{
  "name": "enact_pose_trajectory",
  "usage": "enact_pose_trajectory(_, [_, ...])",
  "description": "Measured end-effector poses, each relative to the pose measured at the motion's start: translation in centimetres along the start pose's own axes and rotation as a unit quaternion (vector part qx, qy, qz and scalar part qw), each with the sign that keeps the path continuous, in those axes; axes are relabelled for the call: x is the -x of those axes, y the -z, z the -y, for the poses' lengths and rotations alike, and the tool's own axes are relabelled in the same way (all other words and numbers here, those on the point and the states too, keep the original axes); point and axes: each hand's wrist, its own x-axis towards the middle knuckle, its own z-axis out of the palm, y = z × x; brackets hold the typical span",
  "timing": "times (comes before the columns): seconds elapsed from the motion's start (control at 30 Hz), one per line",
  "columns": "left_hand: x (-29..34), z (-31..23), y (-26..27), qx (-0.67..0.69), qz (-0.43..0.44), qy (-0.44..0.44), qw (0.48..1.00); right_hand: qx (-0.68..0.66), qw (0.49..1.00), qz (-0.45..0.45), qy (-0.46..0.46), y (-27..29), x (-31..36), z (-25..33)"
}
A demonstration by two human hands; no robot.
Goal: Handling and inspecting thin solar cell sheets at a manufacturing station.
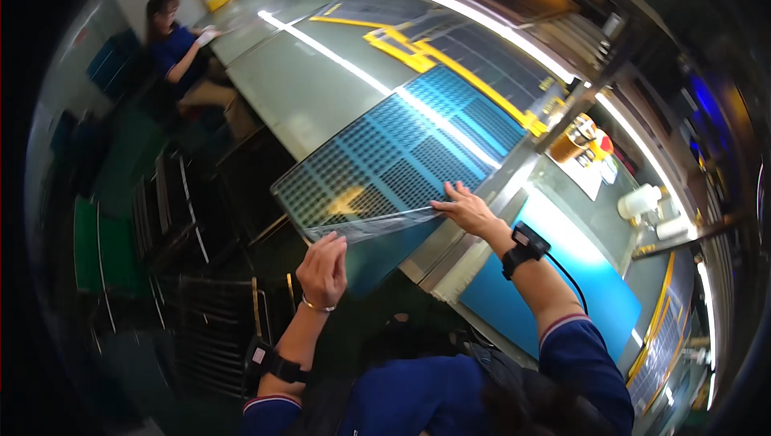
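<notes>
A large blue panel (414, 139) with a dark grid pattern lies slantwise across the grey worktable, its near corner toward me. Along the panel's near edge runs a thin clear plastic film (385, 226), wrinkled and lifted into a fold. My left hand (323, 269) is closed, pinching the left end of this film just off the panel's edge. At the film's other end is my right hand (467, 211), thumb and fingertips on its edge over the panel's near right side. Below the film, part of the sheet hangs blurred past the table edge.
A plain blue sheet (554, 275) lies right of my right forearm. Bottles (640, 201) and a brown tub (572, 140) stand beyond it. Yellow-edged dark screens (490, 59) rest at the back. A co-worker (181, 55) sits far left. Dark racks (173, 203) stand left of the table.
</notes>
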Motion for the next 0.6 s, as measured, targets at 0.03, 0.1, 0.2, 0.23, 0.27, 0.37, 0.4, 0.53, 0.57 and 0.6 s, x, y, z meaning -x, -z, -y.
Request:
enact_pose_trajectory(0.03, [-1.1,-1.0,0.0,-0.019,-0.028,-0.077,0.996,0.008,1.0,-0.021,0.012,0.6,-0.9,0.8])
enact_pose_trajectory(0.1, [-0.1,-2.9,-2.2,0.188,0.116,-0.194,0.956,-0.061,0.995,0.073,-0.009,4.2,-3.2,1.2])
enact_pose_trajectory(0.2, [2.2,-1.4,-10.0,0.195,0.267,-0.074,0.941,-0.19,0.974,-0.086,0.09,11.3,-9.4,1.2])
enact_pose_trajectory(0.23, [1.6,-0.9,-12.0,0.024,0.293,-0.005,0.956,-0.132,0.97,-0.172,0.111,15.3,-10.9,1.1])
enact_pose_trajectory(0.27, [1.3,0.0,-13.1,-0.156,0.305,0.076,0.936,-0.206,0.946,-0.233,0.092,20.5,-11.1,4.1])
enact_pose_trajectory(0.37, [1.6,1.0,-13.5,-0.141,0.368,0.11,0.913,-0.191,0.917,-0.335,0.101,28.7,-7.4,10.2])
enact_pose_trajectory(0.4, [0.8,0.7,-12.3,-0.134,0.392,0.13,0.901,-0.113,0.935,-0.325,0.08,28.1,-5.8,12.0])
enact_pose_trajectory(0.53, [-0.8,0.6,-13.9,-0.106,0.446,0.118,0.881,-0.09,0.93,-0.355,0.033,19.4,3.2,15.1])
enact_pose_trajectory(0.57, [-1.0,0.2,-13.7,-0.012,0.455,0.126,0.881,-0.085,0.929,-0.359,0.01,17.6,5.9,16.7])
enact_pose_trajectory(0.6, [-0.4,0.2,-13.2,0.081,0.465,0.136,0.871,-0.089,0.926,-0.366,-0.01,15.6,8.3,18.1])
